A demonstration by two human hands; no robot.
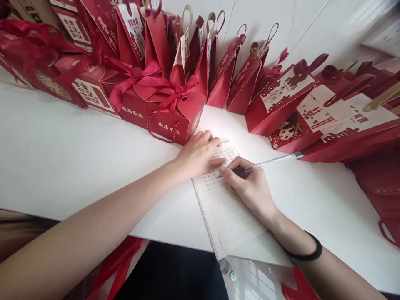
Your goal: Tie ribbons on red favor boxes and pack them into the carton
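A lined notebook (233,221) lies on the white table, its upper lines filled with small handwritten characters and its lower lines blank. My right hand (250,181) grips a clear-barrelled pen (275,161), with the tip down at the written lines and the capped-looking dark end pointing right. Across the top left of the page rests my left hand (200,152), palm down, thumb stretched out and fingers loosely bent. Its fingers lie close to the corner of a red gift box (168,118) with a ribbon bow.
Several red boxes with bows (93,89) line the table's (62,141) back left. Upright red gift bags (218,79) with loop handles stand against the wall, and more bags (343,112) crowd the right. Below the front edge, a red stool (117,266) shows beside my dark-clothed leg (175,271).
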